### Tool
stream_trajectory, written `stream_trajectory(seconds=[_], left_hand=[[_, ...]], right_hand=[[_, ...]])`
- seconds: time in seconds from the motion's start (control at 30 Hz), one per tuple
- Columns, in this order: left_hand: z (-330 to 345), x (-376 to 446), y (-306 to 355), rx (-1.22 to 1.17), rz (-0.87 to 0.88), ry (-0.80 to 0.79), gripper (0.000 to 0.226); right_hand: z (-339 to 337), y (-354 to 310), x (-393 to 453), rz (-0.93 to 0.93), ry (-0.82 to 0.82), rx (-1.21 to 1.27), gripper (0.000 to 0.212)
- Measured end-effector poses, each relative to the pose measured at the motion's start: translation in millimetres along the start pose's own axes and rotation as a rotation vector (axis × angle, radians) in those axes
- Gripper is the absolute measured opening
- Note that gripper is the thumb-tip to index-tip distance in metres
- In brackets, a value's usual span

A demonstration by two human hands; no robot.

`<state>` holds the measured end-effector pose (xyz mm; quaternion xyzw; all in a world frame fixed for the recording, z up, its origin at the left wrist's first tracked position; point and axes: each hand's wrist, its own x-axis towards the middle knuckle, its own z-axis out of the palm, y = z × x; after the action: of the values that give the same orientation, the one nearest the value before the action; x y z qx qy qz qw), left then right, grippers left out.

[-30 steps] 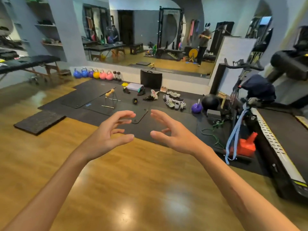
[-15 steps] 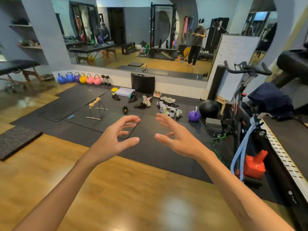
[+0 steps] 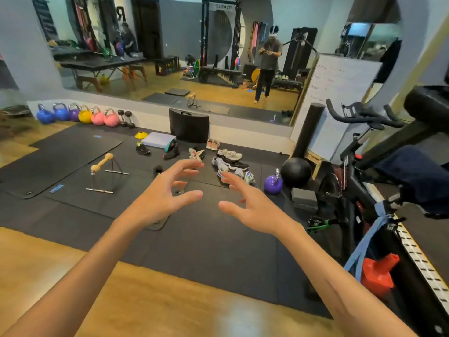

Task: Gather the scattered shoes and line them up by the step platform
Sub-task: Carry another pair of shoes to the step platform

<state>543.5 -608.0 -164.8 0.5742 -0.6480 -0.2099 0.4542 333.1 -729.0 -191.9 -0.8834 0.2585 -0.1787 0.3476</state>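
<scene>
Both hands, left [image 3: 160,203] and right [image 3: 255,210], spread and empty; shoes [image 3: 229,161] mid-frame look light and soft, so pinch the heel collars.

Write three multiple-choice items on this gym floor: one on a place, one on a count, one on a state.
1. Where does the step platform lie?
A. on the wood floor
B. on the black mat near the mirror wall
C. on the treadmill

2. How many pink kettlebells stand in the row by the wall?
A. two
B. four
C. none

3. What do the left hand and right hand hold?
A. a shoe each
B. one dumbbell
C. nothing

Key: 1 B, it sits on the mat below the mirror. 2 A, two pink ones stand side by side. 3 C, the spread fingers hold nothing.
</scene>
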Motion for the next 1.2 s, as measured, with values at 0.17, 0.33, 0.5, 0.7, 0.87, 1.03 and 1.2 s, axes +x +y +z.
stream_trajectory(seconds=[0.17,0.33,0.5,0.7,0.87,1.03,1.2], left_hand=[[-16,117,-54,0.003,0.025,-0.062,0.054],[-12,217,-118,-0.001,0.017,-0.061,0.053],[6,328,-184,0.084,-0.012,-0.019,0.053],[3,436,-238,0.074,-0.104,0.081,0.051],[-19,505,-293,0.085,-0.158,0.141,0.049],[-53,583,-369,0.175,-0.188,0.141,0.052],[-96,675,-447,0.197,-0.209,0.093,0.054]], right_hand=[[-33,52,95,0.053,0.014,-0.002,0.075],[-67,128,185,0.082,0.012,-0.011,0.073],[-117,212,285,0.047,0.016,-0.002,0.07],[-183,290,402,0.054,-0.033,-0.014,0.068],[-200,343,500,0.047,-0.077,0.026,0.072],[-188,386,606,0.062,-0.082,0.055,0.074],[-164,406,723,0.055,-0.104,0.069,0.073]])
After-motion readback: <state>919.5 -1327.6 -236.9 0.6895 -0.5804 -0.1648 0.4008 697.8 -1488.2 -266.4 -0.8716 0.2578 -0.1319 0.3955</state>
